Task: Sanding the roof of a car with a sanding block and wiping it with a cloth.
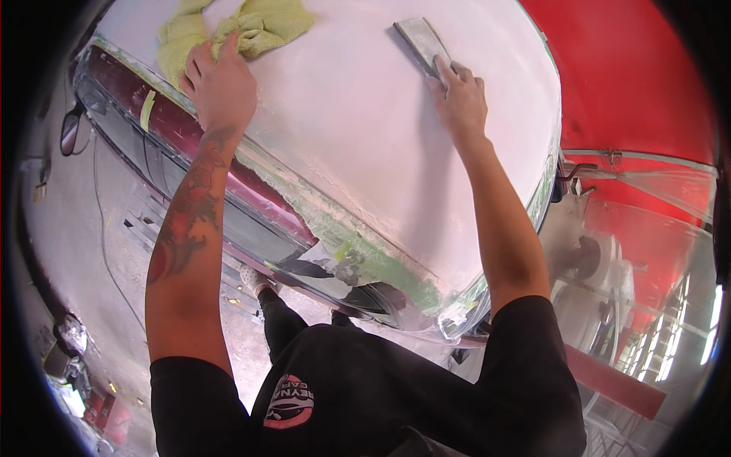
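A car panel [335,107] coated in pale pinkish-white fills the upper middle of the head view, with green-edged patches and masking tape along its maroon lower border. My left hand [223,87], at the upper left, has its curled fingers gripping a crumpled yellow-green cloth [268,24] on the panel. My right hand [462,103] is closed round the lower end of a long, flat grey sanding block [413,39], which lies on the white surface and points toward the upper left. A shadow falls below that hand.
A dark mirror [71,126] juts out at the left. A thin cable runs along the dusty floor [99,228], and assorted items [72,358] lie at the lower left. A large glossy red surface [628,76] with plastic sheeting fills the right. My shoe [251,278] is below the panel's edge.
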`<state>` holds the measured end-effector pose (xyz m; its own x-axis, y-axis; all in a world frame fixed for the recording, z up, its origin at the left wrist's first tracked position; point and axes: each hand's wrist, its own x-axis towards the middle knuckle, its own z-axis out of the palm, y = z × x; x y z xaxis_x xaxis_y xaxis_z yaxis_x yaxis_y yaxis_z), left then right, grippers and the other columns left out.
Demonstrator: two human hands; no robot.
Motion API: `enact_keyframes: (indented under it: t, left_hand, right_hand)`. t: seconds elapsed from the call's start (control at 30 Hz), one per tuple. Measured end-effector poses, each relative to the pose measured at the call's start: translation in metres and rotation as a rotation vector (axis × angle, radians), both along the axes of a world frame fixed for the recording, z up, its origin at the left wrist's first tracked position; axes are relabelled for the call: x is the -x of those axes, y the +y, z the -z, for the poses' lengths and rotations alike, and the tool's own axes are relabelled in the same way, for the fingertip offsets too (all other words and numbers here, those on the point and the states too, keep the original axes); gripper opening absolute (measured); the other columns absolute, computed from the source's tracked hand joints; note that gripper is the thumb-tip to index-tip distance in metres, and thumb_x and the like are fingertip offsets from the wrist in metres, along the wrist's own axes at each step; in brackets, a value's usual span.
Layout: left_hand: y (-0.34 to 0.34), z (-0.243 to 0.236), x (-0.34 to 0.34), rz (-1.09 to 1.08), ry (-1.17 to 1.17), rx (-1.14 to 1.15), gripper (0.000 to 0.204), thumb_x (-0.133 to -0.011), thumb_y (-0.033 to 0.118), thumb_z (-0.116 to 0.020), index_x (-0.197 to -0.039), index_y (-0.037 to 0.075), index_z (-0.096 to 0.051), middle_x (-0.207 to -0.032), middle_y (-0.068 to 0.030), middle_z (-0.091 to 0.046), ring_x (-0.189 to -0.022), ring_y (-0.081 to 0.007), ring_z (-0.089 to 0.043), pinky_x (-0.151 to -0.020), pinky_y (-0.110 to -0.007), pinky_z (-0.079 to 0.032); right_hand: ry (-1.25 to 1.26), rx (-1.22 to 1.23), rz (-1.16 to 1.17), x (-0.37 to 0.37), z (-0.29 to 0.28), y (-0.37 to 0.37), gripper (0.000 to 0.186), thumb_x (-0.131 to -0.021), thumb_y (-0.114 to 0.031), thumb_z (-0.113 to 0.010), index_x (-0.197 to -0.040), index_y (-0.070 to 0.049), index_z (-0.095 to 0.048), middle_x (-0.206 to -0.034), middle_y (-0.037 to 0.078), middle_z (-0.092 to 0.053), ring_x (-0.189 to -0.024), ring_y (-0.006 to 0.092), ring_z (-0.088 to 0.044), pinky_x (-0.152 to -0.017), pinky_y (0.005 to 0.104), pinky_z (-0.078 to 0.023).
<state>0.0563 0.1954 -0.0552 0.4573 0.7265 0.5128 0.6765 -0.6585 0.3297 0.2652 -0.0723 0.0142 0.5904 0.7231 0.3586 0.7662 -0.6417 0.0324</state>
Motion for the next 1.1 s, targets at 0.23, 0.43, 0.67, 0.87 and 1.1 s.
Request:
enact_keyframes:
  t: [0.23,0.43,0.67,0.87,1.1]
  left_hand:
    - [-0.001,-0.005,0.011,-0.091,0.108,-0.043,0.041,-0.095,0.019,-0.052,-0.135,0.023,-0.055,-0.135,-0.0129,-0.046,-0.133,-0.0312,-0.038,-0.11,-0.051,-0.026]
    - [0.003,-0.002,0.002,-0.032,0.038,-0.047,0.04,-0.096,0.021,-0.05,-0.135,0.025,-0.055,-0.137,-0.0134,-0.045,-0.135,-0.0324,-0.035,-0.11,-0.056,-0.024]
    - [0.0,-0.001,0.007,-0.067,0.08,-0.008,0.04,-0.096,0.021,-0.05,-0.136,0.024,-0.054,-0.139,-0.0143,-0.044,-0.135,-0.0327,-0.035,-0.112,-0.054,-0.024]
    - [0.006,-0.004,0.014,-0.082,0.095,-0.01,0.04,-0.096,0.019,-0.05,-0.136,0.024,-0.054,-0.137,-0.0145,-0.045,-0.135,-0.0327,-0.035,-0.112,-0.055,-0.024]
    - [-0.005,-0.005,-0.003,-0.039,0.043,-0.011,0.04,-0.095,0.018,-0.052,-0.135,0.023,-0.055,-0.135,-0.0141,-0.045,-0.134,-0.0321,-0.037,-0.111,-0.054,-0.026]
  right_hand:
    - [0.143,0.032,-0.245,0.16,0.022,-0.125,0.053,-0.073,-0.015,-0.075,-0.125,-0.016,-0.065,-0.129,0.016,-0.057,-0.1,0.0313,-0.058,-0.084,0.0404,-0.05]
    - [-0.084,-0.033,-0.031,-0.002,0.006,-0.064,0.042,-0.083,-0.023,-0.071,-0.125,-0.02,-0.065,-0.12,0.009,-0.063,-0.102,0.0332,-0.058,-0.082,0.0414,-0.053]
    - [0.065,-0.054,-0.008,0.06,0.021,-0.064,0.046,-0.081,-0.017,-0.07,-0.126,-0.02,-0.063,-0.126,0.014,-0.059,-0.106,0.0348,-0.056,-0.085,0.0432,-0.052]
    - [0.056,-0.011,-0.254,0.083,0.014,-0.079,0.052,-0.075,-0.013,-0.073,-0.126,-0.018,-0.063,-0.128,0.015,-0.058,-0.104,0.0339,-0.058,-0.083,0.0433,-0.052]
    - [-0.141,0.024,0.08,-0.086,0.006,-0.011,0.038,-0.086,-0.017,-0.061,-0.124,-0.015,-0.061,-0.116,0.013,-0.063,-0.099,0.0368,-0.058,-0.079,0.0452,-0.053]
